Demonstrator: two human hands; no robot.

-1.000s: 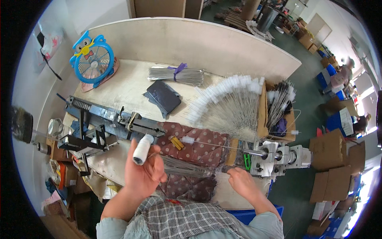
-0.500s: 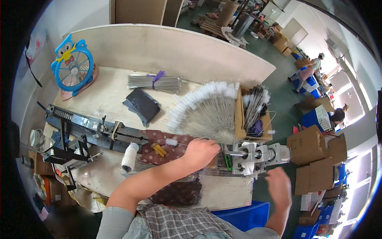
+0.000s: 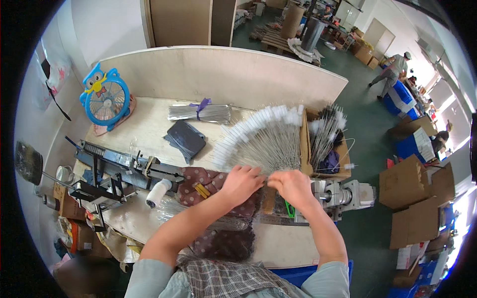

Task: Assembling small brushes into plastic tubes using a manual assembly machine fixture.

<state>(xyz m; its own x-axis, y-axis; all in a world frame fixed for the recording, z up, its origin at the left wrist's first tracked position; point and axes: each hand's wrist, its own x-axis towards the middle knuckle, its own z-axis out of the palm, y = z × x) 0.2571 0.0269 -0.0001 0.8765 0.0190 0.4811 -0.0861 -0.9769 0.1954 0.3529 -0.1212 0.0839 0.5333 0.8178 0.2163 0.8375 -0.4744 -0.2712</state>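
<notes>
At the left end of the pale bench (image 3: pixel 154 119), a blue owl-shaped fan (image 3: pixel 105 102) stands behind a dark metal rail (image 3: pixel 119 164), and a white roll (image 3: pixel 160 192) rests near the rail's right end, its long axis slanting from upper right to lower left (a second ago it was in the left hand). A wire bundle (image 3: pixel 213 114) with a purple tie lies crosswise toward the back, above a dark cloth stack (image 3: pixel 185 140). On a brown dotted cloth (image 3: pixel 190 178) sit small yellow pieces (image 3: pixel 201 190). Next comes the left hand (image 3: pixel 242 185), fingers bent, just beside the right hand (image 3: pixel 292 188), which was out past the machine half a second ago; the right fingers are bunched, but whether either hand grips anything cannot be told. Right behind them spread the white-tipped wires (image 3: pixel 276 144), tips pointing up and leftward, long axes leaning leftward on the left and nearly upright on the right, bare stems converging toward the hands. A cardboard box (image 3: pixel 305 144) of more wires and a silver machine (image 3: pixel 348 193) finish the bench; beyond, cartons (image 3: pixel 402 184) stand on green floor (image 3: pixel 367 124), where a person (image 3: pixel 395 67) is mid-stride.
</notes>
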